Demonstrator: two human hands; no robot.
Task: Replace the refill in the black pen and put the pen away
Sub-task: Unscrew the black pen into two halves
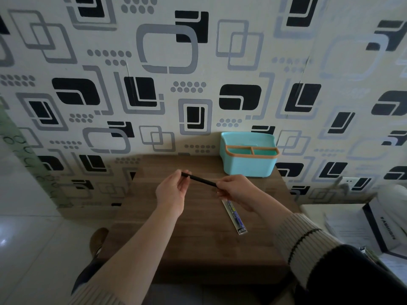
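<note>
A slim black pen [201,179] is held level above the wooden table [198,245], between both hands. My left hand [171,193] pinches its left end with the fingertips, palm turned up. My right hand [234,189] grips the pen's right end with curled fingers. Below the right hand, a clear packet with a refill [235,217] lies flat on the table. A turquoise organiser box [248,165] with an orange rim and two front compartments stands at the table's back right, against the wall.
The small table stands against a patterned wall. A foot in a brown shoe [98,239] shows on the pale floor at the left. A white bag with black trim [378,230] stands on the right.
</note>
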